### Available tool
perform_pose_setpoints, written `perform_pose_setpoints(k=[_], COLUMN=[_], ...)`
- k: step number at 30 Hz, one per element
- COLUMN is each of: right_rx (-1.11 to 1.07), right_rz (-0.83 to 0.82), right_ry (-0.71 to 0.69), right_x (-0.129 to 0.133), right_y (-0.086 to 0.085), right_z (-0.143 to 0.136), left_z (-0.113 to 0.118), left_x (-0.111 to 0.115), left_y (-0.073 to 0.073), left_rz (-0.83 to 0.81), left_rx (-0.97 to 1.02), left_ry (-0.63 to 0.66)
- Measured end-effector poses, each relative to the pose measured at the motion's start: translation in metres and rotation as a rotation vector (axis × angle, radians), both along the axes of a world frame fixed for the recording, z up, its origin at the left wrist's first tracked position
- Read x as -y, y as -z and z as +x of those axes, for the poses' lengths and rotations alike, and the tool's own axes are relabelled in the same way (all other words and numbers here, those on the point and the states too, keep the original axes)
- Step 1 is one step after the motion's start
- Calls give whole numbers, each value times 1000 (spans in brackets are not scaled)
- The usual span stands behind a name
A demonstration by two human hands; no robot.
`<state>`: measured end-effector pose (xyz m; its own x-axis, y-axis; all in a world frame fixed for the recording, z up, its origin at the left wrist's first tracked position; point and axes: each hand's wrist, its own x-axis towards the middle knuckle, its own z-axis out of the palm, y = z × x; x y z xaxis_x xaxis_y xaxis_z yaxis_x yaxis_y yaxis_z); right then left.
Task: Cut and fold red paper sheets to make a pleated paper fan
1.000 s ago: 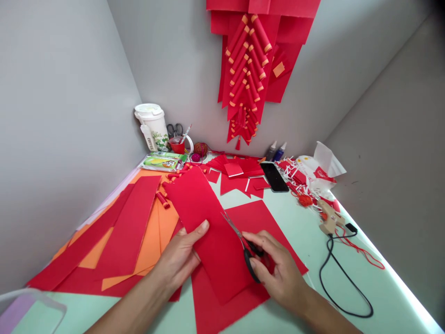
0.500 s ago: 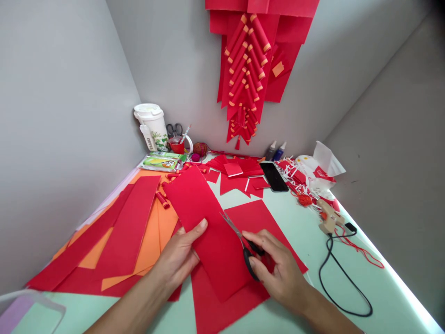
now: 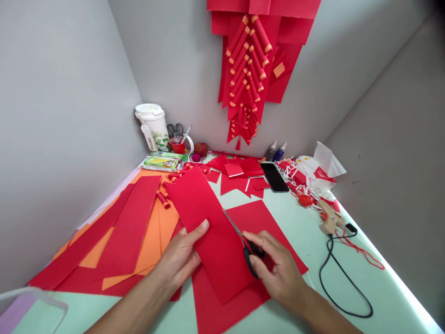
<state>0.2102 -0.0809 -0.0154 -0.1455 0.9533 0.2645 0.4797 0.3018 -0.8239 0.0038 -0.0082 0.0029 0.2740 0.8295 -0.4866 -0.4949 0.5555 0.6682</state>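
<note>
A long red paper strip [image 3: 205, 208] is tilted in my left hand [image 3: 184, 253], thumb on top and fingers beneath. My right hand [image 3: 274, 264] grips black-handled scissors [image 3: 250, 255], their blades at the strip's right edge, about midway along it. Whether the blades are cutting into the paper I cannot tell. Under the strip lies a larger red sheet [image 3: 281, 246] on the pale green table. To the left, red paper strips [image 3: 128, 222] overlap orange sheets [image 3: 167, 222]. Small red paper rolls [image 3: 162, 199] sit close to the strip's far end.
A phone [image 3: 274, 176], paper scraps [image 3: 288, 169] and a glue gun [image 3: 328, 218] with a looped black cord lie to the right. At the back left stand a white lidded cup [image 3: 153, 125] and a red cup [image 3: 178, 147]. A red paper firecracker decoration [image 3: 246, 69] hangs on the wall.
The scissor blades have drawn closer together at the strip's right edge. Both hands stay nearly in place, with only a slight shift of the view.
</note>
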Motion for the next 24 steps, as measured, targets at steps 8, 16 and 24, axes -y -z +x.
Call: perform_pose_setpoints(k=[8, 16, 24], right_rx=[-117, -596, -1040], right_rz=[-66, -307, -407], right_ry=[74, 194, -11], right_x=[-1, -7, -9], right_y=[2, 12, 11], right_z=[1, 4, 2], left_z=[-1, -16, -45], left_x=[0, -2, -12], left_y=[0, -29, -41], left_rz=[2, 165, 739], left_rx=[0, 14, -375], left_ry=[29, -10, -148])
